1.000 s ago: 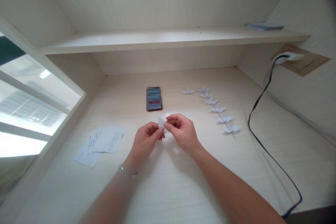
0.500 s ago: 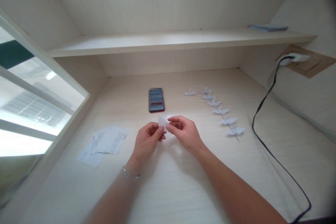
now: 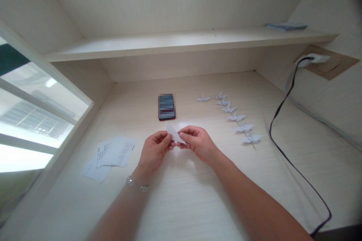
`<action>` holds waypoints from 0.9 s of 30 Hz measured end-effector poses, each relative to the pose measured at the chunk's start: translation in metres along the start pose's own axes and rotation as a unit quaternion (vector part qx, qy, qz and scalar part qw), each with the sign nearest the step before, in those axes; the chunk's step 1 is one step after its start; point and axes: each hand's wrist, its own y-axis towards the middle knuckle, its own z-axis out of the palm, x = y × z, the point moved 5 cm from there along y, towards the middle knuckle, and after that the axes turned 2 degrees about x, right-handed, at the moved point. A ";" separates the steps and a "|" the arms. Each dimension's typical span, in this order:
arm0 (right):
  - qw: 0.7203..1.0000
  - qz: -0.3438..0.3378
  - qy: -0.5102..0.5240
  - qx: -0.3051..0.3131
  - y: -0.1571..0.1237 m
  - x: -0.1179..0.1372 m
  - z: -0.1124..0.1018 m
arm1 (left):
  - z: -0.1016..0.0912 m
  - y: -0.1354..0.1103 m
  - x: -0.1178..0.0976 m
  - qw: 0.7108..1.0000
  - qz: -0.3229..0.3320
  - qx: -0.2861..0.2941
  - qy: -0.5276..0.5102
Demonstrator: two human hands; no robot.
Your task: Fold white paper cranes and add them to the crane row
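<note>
A small folded piece of white paper (image 3: 173, 132) is held above the pale wooden desk (image 3: 181, 196). My left hand (image 3: 154, 150) pinches its left side with thumb and fingers. From the right, my right hand (image 3: 196, 143) pinches the other side. Both hands hover near the middle of the desk. A dark phone (image 3: 166, 106) lies just beyond the paper.
A row of several white paper cranes (image 3: 236, 117) curves across the desk to the right. Loose paper sheets (image 3: 111, 153) lie at the left. A black cable (image 3: 285, 128) runs from a wall socket (image 3: 313, 59) down the right side. A shelf (image 3: 181, 43) spans the back.
The paper piece has been turned and now points up and left between my fingers. Both hands stayed nearly in place.
</note>
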 end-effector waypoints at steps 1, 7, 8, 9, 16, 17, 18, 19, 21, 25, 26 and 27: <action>1.000 0.003 0.011 0.007 0.000 0.000 0.000 | 0.000 0.000 0.000 1.000 -0.002 0.002 -0.003; 0.998 0.027 0.039 0.044 -0.001 -0.002 0.001 | 0.001 0.000 0.000 1.000 -0.007 0.018 -0.016; 0.998 0.030 0.038 0.049 -0.002 -0.002 0.001 | 0.001 0.000 0.000 1.000 -0.008 0.019 -0.015; 0.997 0.033 0.035 0.052 -0.002 -0.002 0.001 | 0.001 0.000 0.000 1.000 -0.010 0.020 -0.014; 0.998 -0.002 -0.049 0.025 0.000 -0.002 0.000 | -0.003 0.002 0.001 1.000 -0.011 0.000 0.001; 0.997 -0.015 -0.073 0.013 0.001 -0.001 0.000 | -0.005 0.002 0.001 1.000 -0.007 -0.011 0.011; 0.995 -0.026 -0.097 0.002 0.002 -0.001 -0.001 | -0.007 0.003 0.002 1.000 -0.003 -0.022 0.022; 0.992 -0.034 -0.120 -0.007 0.002 0.000 -0.002 | -0.009 0.003 0.002 0.999 0.002 -0.032 0.035; 0.985 -0.048 -0.162 -0.024 0.002 0.000 -0.003 | -0.011 0.004 0.003 0.997 0.014 -0.048 0.064; 0.967 -0.080 -0.238 -0.040 0.001 0.002 -0.006 | -0.009 0.003 0.002 0.994 0.023 -0.035 0.101; 0.962 -0.089 -0.256 -0.043 0.001 0.003 -0.006 | -0.007 0.003 0.002 0.994 0.021 -0.026 0.104; 0.955 -0.098 -0.275 -0.047 0.001 0.003 -0.005 | -0.006 0.003 0.001 0.994 0.021 -0.018 0.108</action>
